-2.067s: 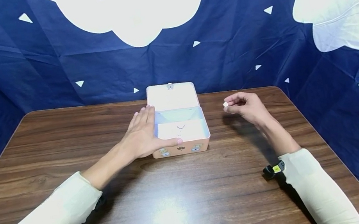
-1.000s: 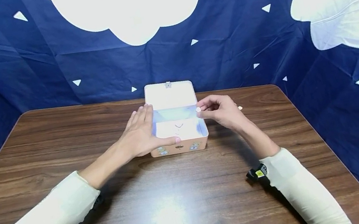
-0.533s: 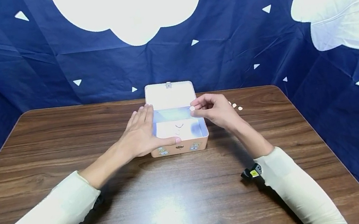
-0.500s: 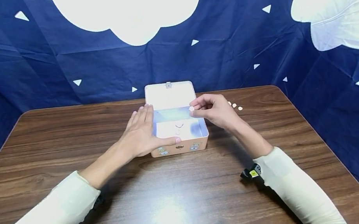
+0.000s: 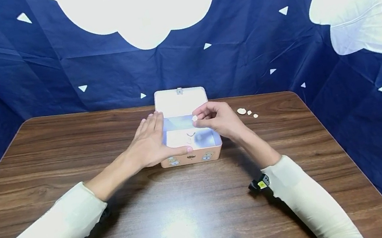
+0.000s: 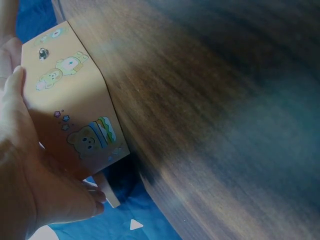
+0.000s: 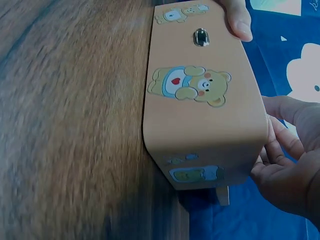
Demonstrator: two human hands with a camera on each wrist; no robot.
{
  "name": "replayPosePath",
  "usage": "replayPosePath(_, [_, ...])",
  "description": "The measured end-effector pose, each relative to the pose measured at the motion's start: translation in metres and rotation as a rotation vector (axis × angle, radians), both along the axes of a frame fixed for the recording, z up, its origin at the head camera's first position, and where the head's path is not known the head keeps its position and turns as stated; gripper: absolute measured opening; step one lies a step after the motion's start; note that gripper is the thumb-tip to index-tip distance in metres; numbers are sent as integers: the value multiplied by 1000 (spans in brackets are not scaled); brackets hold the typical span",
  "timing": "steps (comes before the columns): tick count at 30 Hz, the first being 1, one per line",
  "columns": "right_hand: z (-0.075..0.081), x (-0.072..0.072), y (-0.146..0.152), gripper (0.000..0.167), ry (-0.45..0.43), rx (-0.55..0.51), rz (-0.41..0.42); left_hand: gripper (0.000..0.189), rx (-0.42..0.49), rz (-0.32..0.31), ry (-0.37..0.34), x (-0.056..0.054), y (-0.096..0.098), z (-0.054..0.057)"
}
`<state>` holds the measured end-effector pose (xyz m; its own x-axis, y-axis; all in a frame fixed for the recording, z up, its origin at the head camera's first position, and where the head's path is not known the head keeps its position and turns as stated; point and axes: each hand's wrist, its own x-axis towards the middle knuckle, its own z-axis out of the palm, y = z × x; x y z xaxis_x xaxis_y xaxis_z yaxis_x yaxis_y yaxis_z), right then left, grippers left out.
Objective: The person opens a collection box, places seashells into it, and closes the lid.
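Note:
An open orange tin box with bear pictures stands at the middle of the table, its lid raised at the back. My left hand rests against the box's left side, fingers straight, the thumb lying along the front rim. Over the box opening, my right hand pinches a small, pale, roundish piece between thumb and fingers. In the right wrist view the box's bear-printed wall covers part of the right fingers and hides the piece.
Several small white pieces, the largest a flat oval one, lie on the wooden table right of the box. A dark blue curtain with white cloud shapes hangs behind the table's back edge.
The right hand has moved left from beside the box to over its opening, carrying the small pale piece. The white pieces on the table have come into view. The left hand stays put.

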<state>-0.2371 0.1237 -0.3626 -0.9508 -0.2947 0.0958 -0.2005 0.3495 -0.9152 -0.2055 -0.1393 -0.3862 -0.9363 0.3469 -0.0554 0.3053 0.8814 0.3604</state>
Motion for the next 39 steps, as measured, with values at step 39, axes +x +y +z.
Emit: replayPosePath(39, [-6, -3, -15, 34, 0, 64, 17, 155, -8, 0, -18, -1, 1, 1])
